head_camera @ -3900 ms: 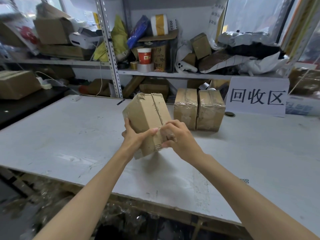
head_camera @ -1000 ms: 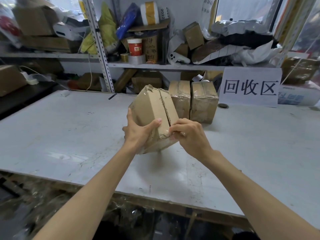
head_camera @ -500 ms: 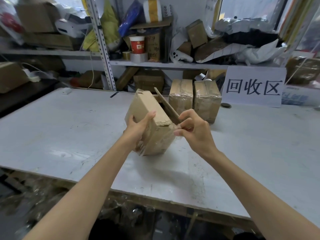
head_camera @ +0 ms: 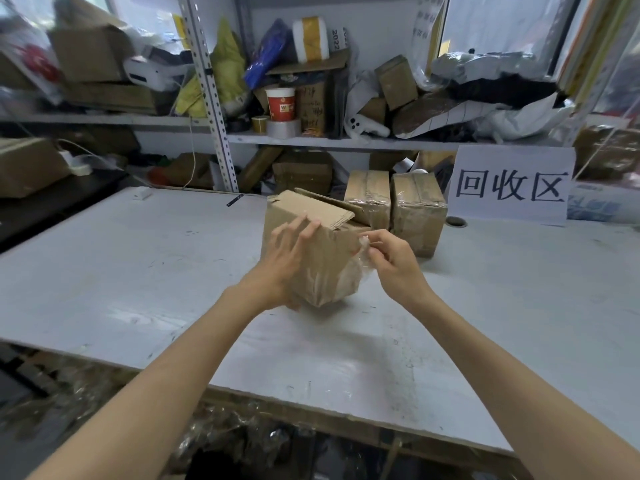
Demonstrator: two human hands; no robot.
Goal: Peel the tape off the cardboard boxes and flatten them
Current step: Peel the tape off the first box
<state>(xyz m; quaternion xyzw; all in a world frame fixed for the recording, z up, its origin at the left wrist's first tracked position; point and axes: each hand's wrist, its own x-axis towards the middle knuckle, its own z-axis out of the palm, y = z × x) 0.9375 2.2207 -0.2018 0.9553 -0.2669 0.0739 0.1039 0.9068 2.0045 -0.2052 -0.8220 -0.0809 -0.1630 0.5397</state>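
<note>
Box sits tilted mid-tabletop, top flaps loose. My left hand lies flat on its near face, fingers straight. My right hand pinches clear tape at its right edge. Two taped boxes stand just behind.

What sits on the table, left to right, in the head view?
In order: white block → black strip → open box → right taped box → hole → sign. Skipped: left taped box, overlaps open box.
</note>
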